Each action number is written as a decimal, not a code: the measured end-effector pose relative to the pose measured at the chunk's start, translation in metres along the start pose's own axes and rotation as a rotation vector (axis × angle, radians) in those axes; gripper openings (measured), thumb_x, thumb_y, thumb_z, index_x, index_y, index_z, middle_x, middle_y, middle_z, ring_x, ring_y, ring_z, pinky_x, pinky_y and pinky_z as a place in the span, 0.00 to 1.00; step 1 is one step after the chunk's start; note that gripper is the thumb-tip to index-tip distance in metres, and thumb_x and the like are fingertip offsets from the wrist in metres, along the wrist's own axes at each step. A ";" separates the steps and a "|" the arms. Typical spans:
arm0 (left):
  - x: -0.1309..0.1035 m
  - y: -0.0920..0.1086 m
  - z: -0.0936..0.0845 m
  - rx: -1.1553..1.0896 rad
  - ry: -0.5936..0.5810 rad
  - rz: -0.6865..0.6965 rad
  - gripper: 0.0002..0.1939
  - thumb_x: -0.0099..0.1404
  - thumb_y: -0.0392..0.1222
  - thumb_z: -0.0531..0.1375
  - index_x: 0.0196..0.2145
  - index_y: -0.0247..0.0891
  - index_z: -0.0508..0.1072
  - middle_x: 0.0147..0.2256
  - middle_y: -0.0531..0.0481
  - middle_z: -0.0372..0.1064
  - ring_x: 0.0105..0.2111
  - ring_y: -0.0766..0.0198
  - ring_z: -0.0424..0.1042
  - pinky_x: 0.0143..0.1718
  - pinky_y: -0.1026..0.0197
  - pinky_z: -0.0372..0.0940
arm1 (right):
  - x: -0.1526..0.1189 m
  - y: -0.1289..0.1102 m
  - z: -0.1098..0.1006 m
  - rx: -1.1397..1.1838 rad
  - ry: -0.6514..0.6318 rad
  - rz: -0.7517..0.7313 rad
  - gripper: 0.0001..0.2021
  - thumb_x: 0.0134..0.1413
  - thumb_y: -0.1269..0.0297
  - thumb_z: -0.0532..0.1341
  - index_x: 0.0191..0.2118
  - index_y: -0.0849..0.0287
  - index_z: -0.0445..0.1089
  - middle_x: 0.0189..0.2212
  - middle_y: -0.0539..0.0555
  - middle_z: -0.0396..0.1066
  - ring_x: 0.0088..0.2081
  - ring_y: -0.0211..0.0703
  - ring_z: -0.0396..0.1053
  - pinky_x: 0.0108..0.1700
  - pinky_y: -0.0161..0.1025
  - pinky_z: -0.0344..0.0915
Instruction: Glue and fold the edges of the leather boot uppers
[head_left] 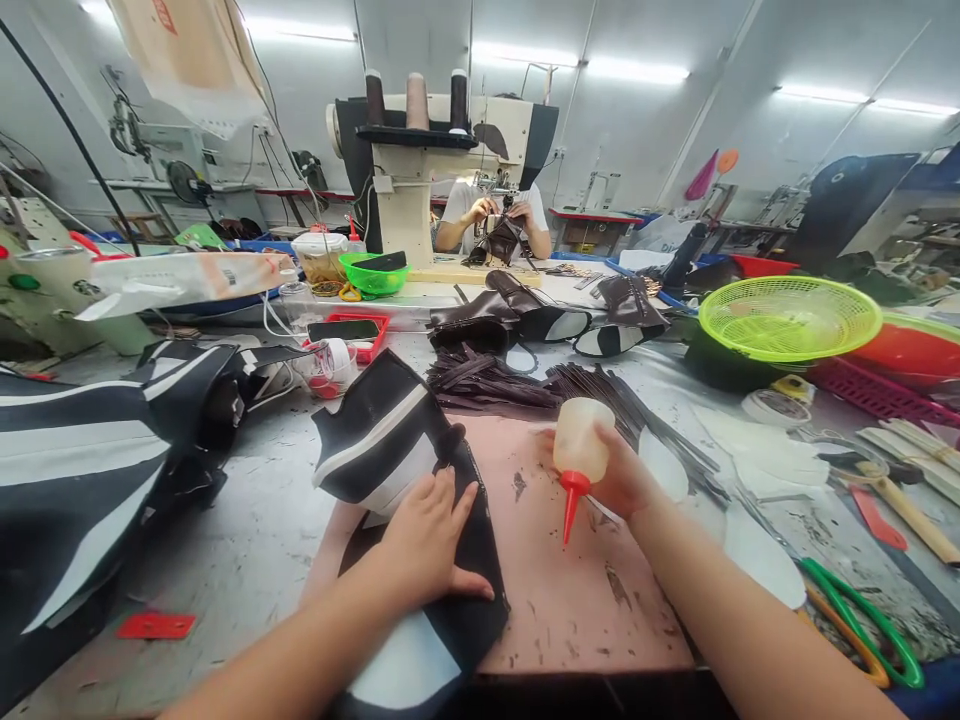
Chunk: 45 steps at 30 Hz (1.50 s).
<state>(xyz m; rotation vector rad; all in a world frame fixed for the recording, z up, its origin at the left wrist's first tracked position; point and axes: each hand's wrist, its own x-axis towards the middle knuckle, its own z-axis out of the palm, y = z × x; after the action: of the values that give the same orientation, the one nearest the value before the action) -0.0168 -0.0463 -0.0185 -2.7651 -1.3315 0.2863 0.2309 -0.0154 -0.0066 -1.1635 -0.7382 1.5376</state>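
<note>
My left hand (431, 545) lies flat with fingers spread on a black-and-white boot upper (386, 430), pressing it against a pink work board (555, 620). In my right hand (626, 475) is a translucent squeeze bottle (582, 430), its red pointed nozzle tipped downward above the board. The nozzle tip is apart from the boot upper. Behind the board lie bundles of dark leather strips (487, 380). More black-and-white pieces (82, 450) are heaped at the left.
Green-handled scissors (862, 620) and white sheets (757, 550) lie at right, near a yellow-green basket (787, 315). Dark boot pieces (517, 305) sit behind. Across the table a person (491, 220) works at a sewing machine (442, 170). A red tag (156, 626) lies front left.
</note>
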 end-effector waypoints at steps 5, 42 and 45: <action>-0.001 0.001 0.001 -0.009 0.034 0.000 0.58 0.42 0.77 0.50 0.59 0.27 0.53 0.57 0.25 0.49 0.58 0.41 0.51 0.56 0.47 0.47 | -0.003 -0.005 0.000 -0.112 -0.077 -0.069 0.28 0.42 0.43 0.53 0.42 0.61 0.66 0.41 0.62 0.71 0.32 0.47 0.70 0.27 0.39 0.67; -0.001 -0.003 -0.007 -0.036 -0.027 0.064 0.59 0.43 0.75 0.51 0.58 0.19 0.53 0.57 0.26 0.49 0.57 0.43 0.52 0.57 0.51 0.44 | 0.045 0.007 0.050 -0.357 0.246 -0.426 0.30 0.22 0.53 0.70 0.35 0.60 0.60 0.29 0.51 0.67 0.29 0.43 0.68 0.20 0.35 0.65; -0.001 -0.003 -0.006 -0.046 -0.012 0.068 0.59 0.44 0.75 0.51 0.57 0.18 0.54 0.57 0.25 0.50 0.57 0.42 0.52 0.57 0.51 0.44 | 0.043 0.003 0.051 -0.370 0.214 -0.428 0.29 0.23 0.55 0.70 0.35 0.59 0.59 0.29 0.50 0.67 0.29 0.42 0.68 0.19 0.33 0.64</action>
<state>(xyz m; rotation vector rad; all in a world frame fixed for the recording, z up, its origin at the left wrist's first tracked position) -0.0182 -0.0452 -0.0125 -2.8548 -1.2649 0.2801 0.1817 0.0298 -0.0050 -1.3102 -1.0747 0.9286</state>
